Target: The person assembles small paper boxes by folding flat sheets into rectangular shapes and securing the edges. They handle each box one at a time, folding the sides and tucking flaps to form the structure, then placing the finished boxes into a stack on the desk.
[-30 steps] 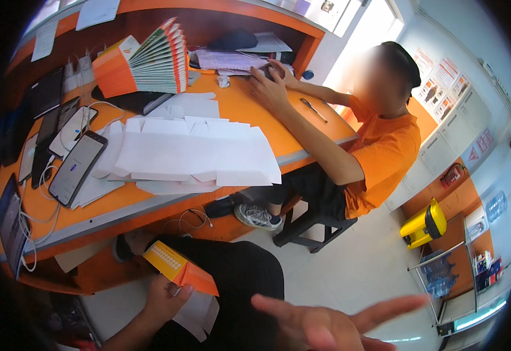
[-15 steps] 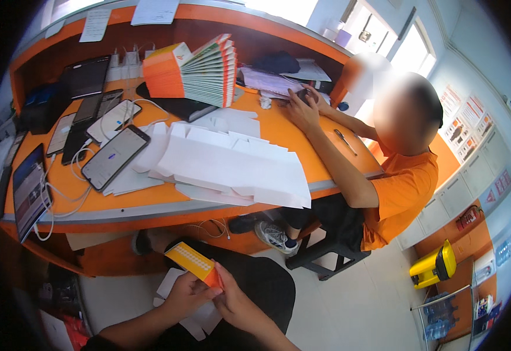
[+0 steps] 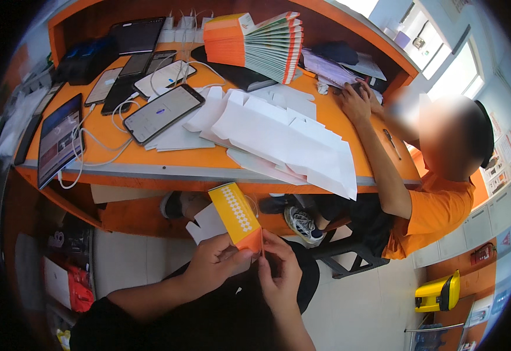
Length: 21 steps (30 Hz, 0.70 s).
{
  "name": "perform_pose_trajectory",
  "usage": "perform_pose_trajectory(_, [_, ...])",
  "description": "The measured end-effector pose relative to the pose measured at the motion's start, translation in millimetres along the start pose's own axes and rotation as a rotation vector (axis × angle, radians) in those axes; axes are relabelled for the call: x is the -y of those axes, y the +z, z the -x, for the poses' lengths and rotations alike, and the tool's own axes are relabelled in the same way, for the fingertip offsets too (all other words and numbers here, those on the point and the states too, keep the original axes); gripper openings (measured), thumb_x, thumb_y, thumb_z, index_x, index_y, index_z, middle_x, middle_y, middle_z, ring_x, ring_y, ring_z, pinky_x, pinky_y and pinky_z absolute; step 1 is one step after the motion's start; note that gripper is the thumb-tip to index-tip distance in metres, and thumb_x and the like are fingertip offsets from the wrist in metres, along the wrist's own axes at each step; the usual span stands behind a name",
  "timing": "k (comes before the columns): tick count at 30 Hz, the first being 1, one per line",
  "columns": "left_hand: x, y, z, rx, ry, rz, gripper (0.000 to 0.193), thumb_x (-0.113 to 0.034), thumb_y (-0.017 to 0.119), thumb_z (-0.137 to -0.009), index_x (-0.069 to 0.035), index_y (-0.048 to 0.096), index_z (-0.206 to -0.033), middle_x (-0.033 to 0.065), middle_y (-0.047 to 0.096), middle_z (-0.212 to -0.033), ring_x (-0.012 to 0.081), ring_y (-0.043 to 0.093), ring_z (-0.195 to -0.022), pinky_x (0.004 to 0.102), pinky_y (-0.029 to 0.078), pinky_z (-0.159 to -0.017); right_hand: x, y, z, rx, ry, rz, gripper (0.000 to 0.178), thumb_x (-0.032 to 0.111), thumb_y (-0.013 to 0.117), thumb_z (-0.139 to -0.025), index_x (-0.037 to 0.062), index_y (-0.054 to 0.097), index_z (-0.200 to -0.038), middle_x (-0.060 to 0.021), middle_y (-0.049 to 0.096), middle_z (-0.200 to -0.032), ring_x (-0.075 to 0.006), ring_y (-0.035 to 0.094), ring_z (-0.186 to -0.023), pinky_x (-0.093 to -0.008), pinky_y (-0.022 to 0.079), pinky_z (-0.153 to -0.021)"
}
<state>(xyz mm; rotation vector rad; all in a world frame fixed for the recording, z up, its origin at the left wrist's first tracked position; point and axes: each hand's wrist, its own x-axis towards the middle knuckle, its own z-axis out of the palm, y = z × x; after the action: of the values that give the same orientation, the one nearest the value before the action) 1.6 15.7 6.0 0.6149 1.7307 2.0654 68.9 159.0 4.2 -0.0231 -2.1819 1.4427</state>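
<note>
Above my lap I hold a small yellow and orange cardboard box [image 3: 235, 210] with a row of white diamond shapes along its face. My left hand [image 3: 213, 263] is closed round its lower left side, thumb on the orange end. With thumb and fingers my right hand [image 3: 280, 270] pinches the orange flap at the near right corner. Part of a white card sheet [image 3: 208, 225] shows behind the box, partly hidden by it and my hand.
White flat cardboard blanks [image 3: 285, 134] overhang the orange desk [image 3: 179, 167]. Several phones with white cables [image 3: 165, 114], a tablet [image 3: 59, 140] and a stack of folded orange-and-green cartons [image 3: 252, 47] occupy it. On the right a co-worker in an orange shirt [image 3: 443, 219] sits on a black stool [image 3: 349, 260].
My view has turned left, so the desk appears shifted right. The box is tilted more upright, and my right hand has moved to pinch its near right corner flap.
</note>
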Motion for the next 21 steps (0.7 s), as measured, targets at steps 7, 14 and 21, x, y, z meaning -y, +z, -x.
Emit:
perform_pose_trajectory(7, [1.4, -6.4, -2.8, 0.079, 0.222, -0.573, 0.025, -0.012, 0.061, -0.088, 0.002, 0.058, -0.109, 0.0194, 0.063, -0.101, 0.0265, 0.064, -0.092, 0.0315, 0.05, -0.081, -11.0, -1.8, 7.4, -0.065, 0.061, -0.134, 0.028, -0.007, 0.062, -0.077, 0.0021, 0.058, -0.103, -0.0168, 0.061, -0.117, -0.0272, 0.06, -0.107, -0.0354, 0.048, -0.092])
perform_pose_trajectory(14, [3.3, -5.1, -8.9, 0.034, 0.413, -0.714, 0.023, -0.007, 0.061, -0.086, 0.002, 0.06, -0.106, 0.0185, 0.064, -0.098, 0.0298, 0.065, -0.088, 0.0336, 0.051, -0.076, -6.7, -2.9, 5.2, -0.082, -0.011, 0.019, 0.024, -0.005, 0.063, -0.078, 0.0015, 0.059, -0.1, -0.0163, 0.059, -0.114, -0.0263, 0.059, -0.105, -0.0347, 0.047, -0.09])
perform_pose_trajectory(21, [4.7, -6.7, -6.9, -0.022, 0.145, -0.297, 0.023, -0.011, 0.055, -0.091, 0.003, 0.061, -0.109, 0.0141, 0.065, -0.096, 0.0183, 0.064, -0.087, 0.0302, 0.049, -0.076, 0.6, 4.8, 3.0, -0.054, -0.067, 0.124, 0.03, -0.004, 0.069, -0.073, 0.0024, 0.059, -0.1, -0.0155, 0.057, -0.116, -0.027, 0.06, -0.104, -0.0329, 0.051, -0.084])
